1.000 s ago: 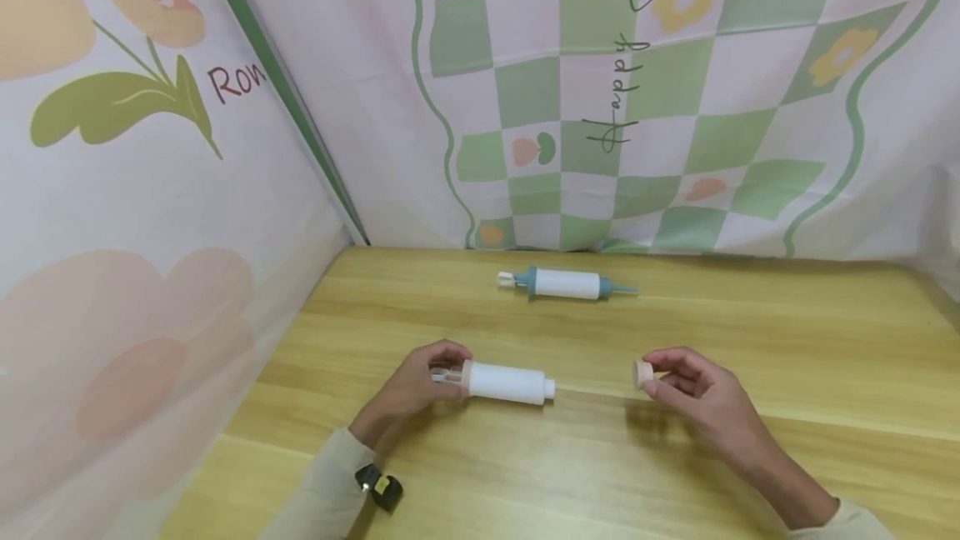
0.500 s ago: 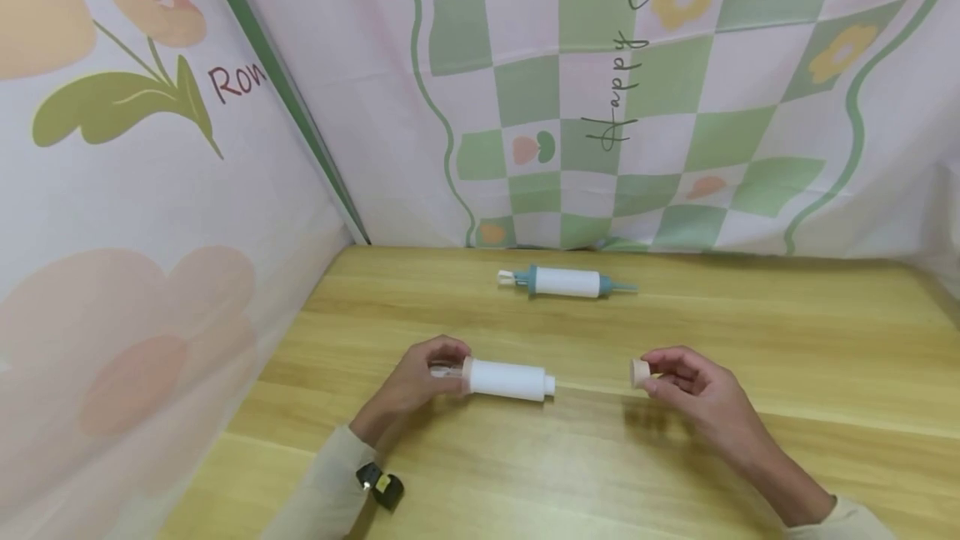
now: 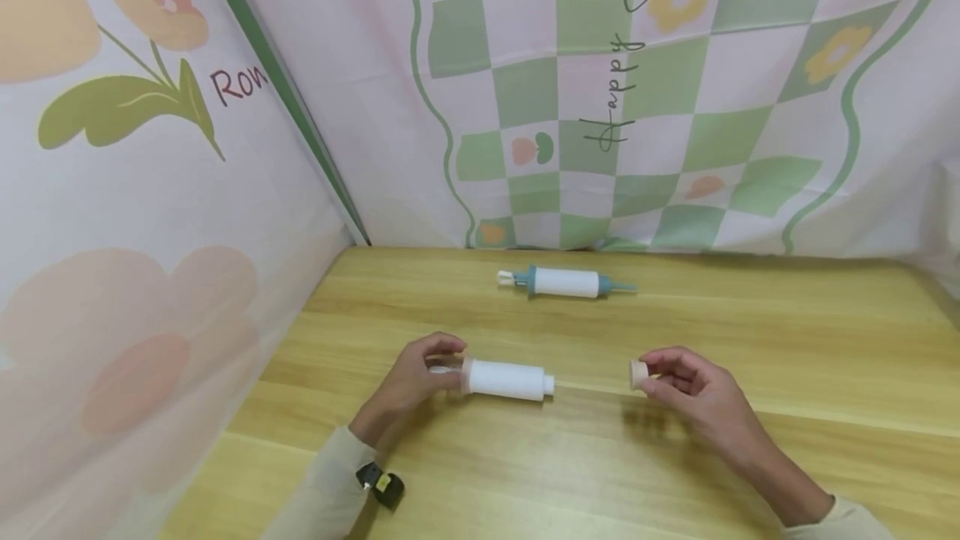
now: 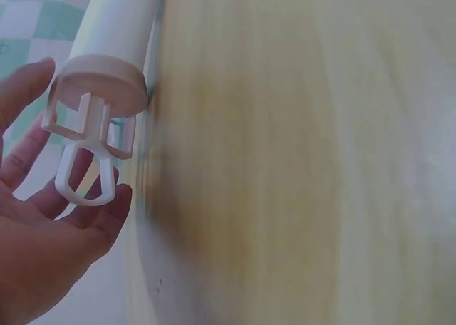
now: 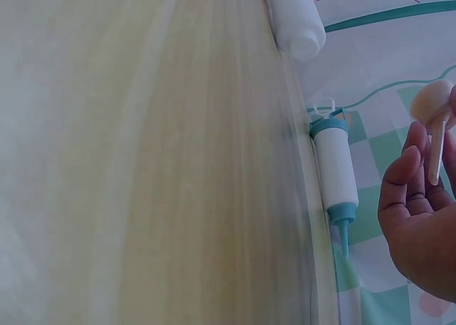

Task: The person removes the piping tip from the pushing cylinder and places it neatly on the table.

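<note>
Nozzle (image 3: 638,374) pinched by right hand (image 3: 701,394); left hand (image 3: 412,375) loosely curved around handle (image 4: 107,175).

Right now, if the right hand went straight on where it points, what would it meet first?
Probably the tip of the tube at the left hand, met by the cap that the right hand pinches. A gap separates them; whether heights match is unclear.
</note>
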The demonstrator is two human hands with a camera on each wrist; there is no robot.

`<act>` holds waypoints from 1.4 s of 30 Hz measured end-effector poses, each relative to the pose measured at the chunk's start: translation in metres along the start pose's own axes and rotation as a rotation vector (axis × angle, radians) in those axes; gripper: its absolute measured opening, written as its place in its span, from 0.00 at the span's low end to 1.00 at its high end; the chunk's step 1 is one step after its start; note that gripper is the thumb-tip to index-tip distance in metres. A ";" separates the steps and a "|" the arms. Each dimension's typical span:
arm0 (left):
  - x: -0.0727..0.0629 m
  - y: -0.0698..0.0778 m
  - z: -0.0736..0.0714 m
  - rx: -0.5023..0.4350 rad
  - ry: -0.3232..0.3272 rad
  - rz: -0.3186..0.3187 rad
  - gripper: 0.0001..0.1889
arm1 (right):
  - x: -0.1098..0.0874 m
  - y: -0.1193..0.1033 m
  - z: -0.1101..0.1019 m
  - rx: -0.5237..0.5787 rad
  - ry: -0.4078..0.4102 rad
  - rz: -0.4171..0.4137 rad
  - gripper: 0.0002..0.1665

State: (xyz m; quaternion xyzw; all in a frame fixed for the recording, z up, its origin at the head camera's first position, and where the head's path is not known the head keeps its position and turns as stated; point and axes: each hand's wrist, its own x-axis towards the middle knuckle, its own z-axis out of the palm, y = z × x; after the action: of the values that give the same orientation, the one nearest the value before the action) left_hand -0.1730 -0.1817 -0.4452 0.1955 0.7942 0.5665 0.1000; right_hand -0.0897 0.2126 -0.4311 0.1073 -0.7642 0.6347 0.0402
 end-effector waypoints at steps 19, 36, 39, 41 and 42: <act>-0.003 0.009 0.006 0.216 0.106 0.045 0.17 | -0.003 0.001 0.000 0.015 0.009 0.019 0.15; 0.004 0.039 0.030 0.375 0.135 0.227 0.18 | -0.005 -0.002 0.000 0.046 -0.003 0.016 0.14; 0.006 0.043 0.034 0.365 0.142 0.215 0.18 | -0.006 -0.002 0.001 0.069 -0.008 0.015 0.14; 0.006 0.045 0.037 0.365 0.141 0.222 0.19 | -0.006 -0.002 0.001 0.078 -0.007 0.018 0.14; 0.006 0.046 0.038 0.368 0.139 0.232 0.19 | -0.007 -0.002 0.001 0.079 -0.006 0.020 0.14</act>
State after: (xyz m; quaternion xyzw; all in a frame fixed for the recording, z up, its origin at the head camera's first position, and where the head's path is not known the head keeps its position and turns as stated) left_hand -0.1551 -0.1339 -0.4145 0.2609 0.8614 0.4318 -0.0579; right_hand -0.0829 0.2118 -0.4311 0.1031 -0.7397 0.6644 0.0271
